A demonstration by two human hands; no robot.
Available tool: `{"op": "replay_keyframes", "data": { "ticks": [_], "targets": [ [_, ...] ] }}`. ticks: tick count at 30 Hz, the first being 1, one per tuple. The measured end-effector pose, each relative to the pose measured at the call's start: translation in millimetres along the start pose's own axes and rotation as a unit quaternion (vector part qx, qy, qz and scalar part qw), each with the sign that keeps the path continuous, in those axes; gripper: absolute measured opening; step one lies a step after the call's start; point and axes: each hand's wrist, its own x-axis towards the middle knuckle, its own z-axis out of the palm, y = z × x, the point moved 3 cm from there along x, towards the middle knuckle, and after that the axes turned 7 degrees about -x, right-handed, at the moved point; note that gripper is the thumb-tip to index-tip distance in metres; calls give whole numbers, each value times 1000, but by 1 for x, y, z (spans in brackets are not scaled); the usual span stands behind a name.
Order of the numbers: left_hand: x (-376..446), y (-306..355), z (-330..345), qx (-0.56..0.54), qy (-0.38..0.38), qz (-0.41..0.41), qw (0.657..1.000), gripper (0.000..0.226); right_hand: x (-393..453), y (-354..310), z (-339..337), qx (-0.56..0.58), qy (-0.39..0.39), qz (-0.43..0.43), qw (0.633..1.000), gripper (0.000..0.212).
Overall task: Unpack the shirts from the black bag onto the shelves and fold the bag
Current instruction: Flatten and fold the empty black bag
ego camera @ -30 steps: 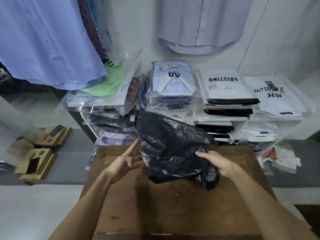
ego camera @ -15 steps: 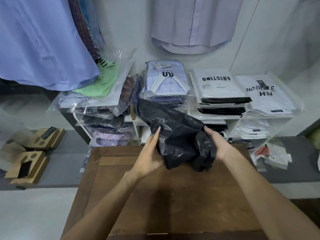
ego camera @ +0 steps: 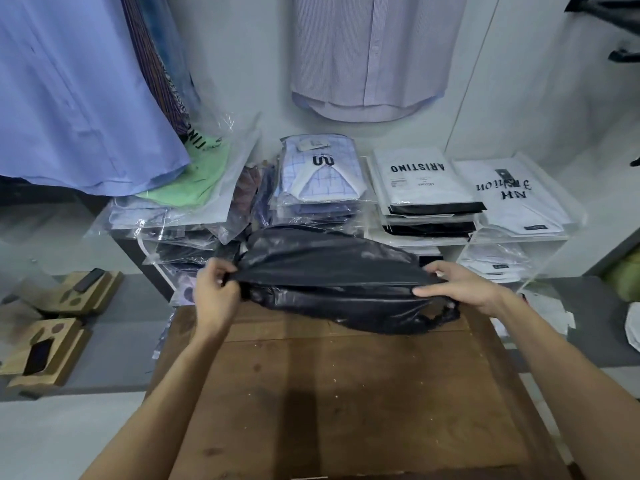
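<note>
The black plastic bag (ego camera: 332, 271) is stretched sideways into a long flat shape above the far edge of the wooden table (ego camera: 346, 393). My left hand (ego camera: 216, 292) pinches its left end with curled fingers. My right hand (ego camera: 460, 289) grips its right end, where the bag's knotted handles hang down. Packaged shirts lie in stacks on the clear shelves (ego camera: 519, 240) behind the bag: a checked one (ego camera: 318, 171), a white "ARISTINO" pack (ego camera: 422, 178), another white pack (ego camera: 509, 195) and a green one (ego camera: 194, 178).
A light blue shirt (ego camera: 69, 98) hangs at the upper left and a pale striped shirt (ego camera: 370, 53) hangs on the wall above the shelves. Cardboard inserts (ego camera: 45, 351) lie on the floor to the left. Loose packaging lies on the floor at the right.
The bag was bunched between my hands; both hands have moved apart and pulled it out wide and flat. The view has tilted slightly.
</note>
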Motion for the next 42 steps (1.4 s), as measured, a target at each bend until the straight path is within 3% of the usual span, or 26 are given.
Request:
{"op": "replay_keyframes", "data": {
  "ticks": [2,5,9,13,16,19,21,23,25,26,27,28,30,31,33,36,39,42],
  "targets": [
    [-2,-18,-19,40,11,-27,999,26,1,17,-2,-58,-29,22,998,46],
    [-16,-41,-25,137,-54,-20,989,35,1,24,13,-109,-85,31,990,45],
    [-30,-68,-36,224,-105,-4,969,40,8,34,33,-118,-82,20,989,52],
    [-40,-80,-48,287,-163,-32,943,38,24,62,45,-177,-43,40,982,32],
    [-52,-94,-49,317,-242,-65,915,37,30,90,64,-220,-88,66,969,23],
    [-66,-112,-52,287,-348,-46,891,51,20,108,74,-173,-185,134,958,47],
    [-76,-108,-55,254,-413,-92,870,48,17,112,71,-165,-190,143,957,71],
    [-86,-102,-58,170,-473,-185,844,35,18,107,67,-160,-184,142,959,86],
    [-90,-98,-61,36,-527,-320,787,28,24,98,68,-212,-147,123,958,87],
    [-89,-99,-63,-19,-527,-369,765,31,29,93,70,-243,-102,99,960,85],
    [-84,-100,-65,-61,-499,-396,768,31,33,86,73,-263,-38,62,962,82],
    [-74,-103,-65,-69,-451,-395,798,28,36,77,77,-275,31,14,961,76],
    [-50,-117,-64,-62,-287,-346,891,18,39,56,93,-284,116,-88,948,60],
    [-41,-121,-62,-50,-189,-337,921,17,39,44,105,-278,115,-126,945,51],
    [-28,-130,-51,-32,-87,-350,932,12,38,20,139,-270,62,-173,945,36],
    [-28,-130,-17,-54,-104,-392,912,20,31,-16,202,-281,-4,-232,931,33],
    [-29,-134,10,-90,-52,-413,905,26,24,-50,270,-299,-94,-292,904,47],
    [-32,-145,21,-72,-26,-415,906,24,20,-69,322,-408,-136,-364,826,70]
  ]
}}
